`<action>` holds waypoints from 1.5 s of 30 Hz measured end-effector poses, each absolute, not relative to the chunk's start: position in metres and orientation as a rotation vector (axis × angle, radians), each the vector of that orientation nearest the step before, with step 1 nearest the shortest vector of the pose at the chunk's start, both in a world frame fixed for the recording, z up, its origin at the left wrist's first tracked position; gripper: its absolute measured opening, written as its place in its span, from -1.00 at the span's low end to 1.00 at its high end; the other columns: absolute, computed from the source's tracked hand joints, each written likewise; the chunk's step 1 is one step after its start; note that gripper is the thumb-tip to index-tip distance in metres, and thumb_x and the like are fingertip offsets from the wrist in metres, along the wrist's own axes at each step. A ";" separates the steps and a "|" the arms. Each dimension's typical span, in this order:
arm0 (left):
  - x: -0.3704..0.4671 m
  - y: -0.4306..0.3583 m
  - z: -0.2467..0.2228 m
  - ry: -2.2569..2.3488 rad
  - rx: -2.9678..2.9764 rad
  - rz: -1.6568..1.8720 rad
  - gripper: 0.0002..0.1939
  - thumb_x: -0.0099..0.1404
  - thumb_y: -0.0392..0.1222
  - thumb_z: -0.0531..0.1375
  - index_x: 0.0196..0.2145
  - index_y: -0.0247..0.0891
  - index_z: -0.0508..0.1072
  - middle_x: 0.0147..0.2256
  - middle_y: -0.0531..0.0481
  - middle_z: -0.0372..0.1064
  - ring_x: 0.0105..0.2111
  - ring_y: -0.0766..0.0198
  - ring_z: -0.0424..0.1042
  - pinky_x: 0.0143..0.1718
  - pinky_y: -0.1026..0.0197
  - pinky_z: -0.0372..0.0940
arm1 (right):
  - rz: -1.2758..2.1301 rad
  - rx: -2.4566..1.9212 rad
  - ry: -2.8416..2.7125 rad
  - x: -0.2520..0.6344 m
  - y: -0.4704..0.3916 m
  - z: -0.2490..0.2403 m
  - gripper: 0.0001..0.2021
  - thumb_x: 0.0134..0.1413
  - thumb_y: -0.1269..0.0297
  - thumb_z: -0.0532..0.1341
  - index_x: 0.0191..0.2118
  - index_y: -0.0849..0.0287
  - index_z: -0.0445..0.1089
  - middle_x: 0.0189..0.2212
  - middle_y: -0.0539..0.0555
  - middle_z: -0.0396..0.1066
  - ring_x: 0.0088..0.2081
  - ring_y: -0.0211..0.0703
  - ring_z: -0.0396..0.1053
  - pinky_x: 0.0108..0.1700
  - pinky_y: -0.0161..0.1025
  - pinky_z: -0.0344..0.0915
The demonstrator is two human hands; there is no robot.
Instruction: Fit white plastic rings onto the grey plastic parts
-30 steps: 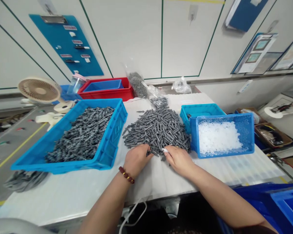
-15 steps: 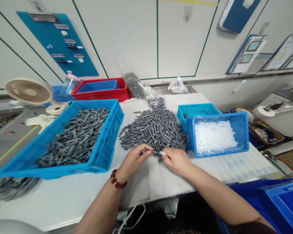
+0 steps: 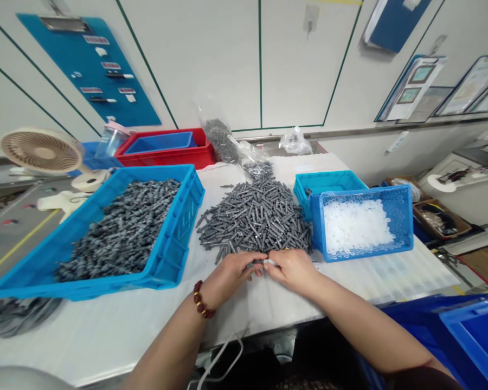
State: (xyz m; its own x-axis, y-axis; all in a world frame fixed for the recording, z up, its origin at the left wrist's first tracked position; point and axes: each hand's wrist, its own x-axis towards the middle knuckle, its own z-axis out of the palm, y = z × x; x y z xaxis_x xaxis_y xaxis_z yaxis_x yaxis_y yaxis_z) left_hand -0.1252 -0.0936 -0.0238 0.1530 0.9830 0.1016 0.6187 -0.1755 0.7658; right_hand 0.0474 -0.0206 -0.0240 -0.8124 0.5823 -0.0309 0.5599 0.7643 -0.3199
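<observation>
My left hand (image 3: 232, 275) is closed around a slim grey ribbed part, mostly hidden by its fingers. My right hand (image 3: 295, 269) pinches a small white plastic piece (image 3: 270, 261) against the end of that part, and the fingertips of both hands nearly meet. Just beyond them lies a heap of loose grey ribbed parts (image 3: 254, 214) on the white-covered table (image 3: 244, 319). To the right, a tilted blue bin (image 3: 364, 255) holds many small white plastic rings (image 3: 355, 225).
At the left stands a large blue crate (image 3: 126, 284) full of grey parts. Behind it are a fan (image 3: 40, 150) and a red bin (image 3: 166, 158). Plastic bags of grey parts (image 3: 219, 141) rest at the back. A smaller teal bin (image 3: 329, 181) sits behind the ring bin.
My left hand has turned and lowered slightly, its fingers now covering more of the grey part. The white piece remains in my right fingertips. The view has shifted a little.
</observation>
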 end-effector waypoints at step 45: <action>-0.129 -0.088 -0.027 2.120 2.049 0.249 -0.74 0.15 -0.36 0.10 -0.19 -0.16 0.39 -0.37 0.01 0.33 -0.32 0.20 0.34 -0.30 0.22 0.21 | 0.521 -0.979 -2.719 0.049 -0.020 -0.026 -0.84 0.16 0.34 0.01 -0.25 0.16 0.31 -0.36 0.05 0.42 -0.32 -0.18 0.33 -0.31 -0.30 0.04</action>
